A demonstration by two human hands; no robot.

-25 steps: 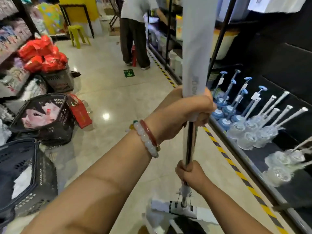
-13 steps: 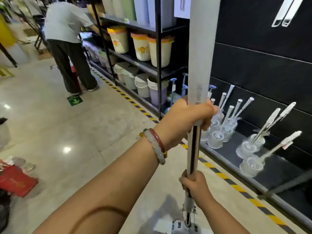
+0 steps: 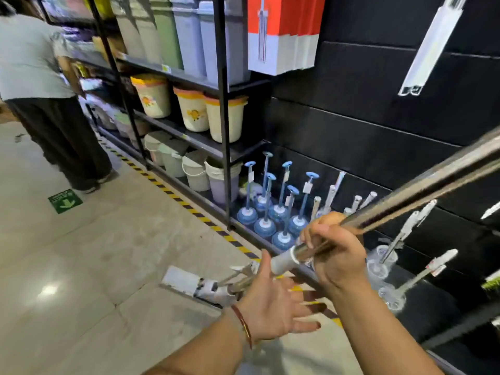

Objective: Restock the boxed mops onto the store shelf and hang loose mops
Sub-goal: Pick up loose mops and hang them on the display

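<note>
My right hand (image 3: 335, 255) is clamped around the mop pole (image 3: 405, 201), fingers curled over the top of the shaft, thumb side toward me, knuckles facing up and left. Right forearm runs in from the lower right, wrist bent slightly up toward the grip. My left hand (image 3: 273, 307) sits just below and left of that grip, palm up and spread, fingers straight and pointing right, thumb raised toward the pole's white collar. It grips nothing; I can't tell if the thumb tip touches the collar. Left forearm comes in from the bottom centre, a thin red bracelet at the wrist.
</note>
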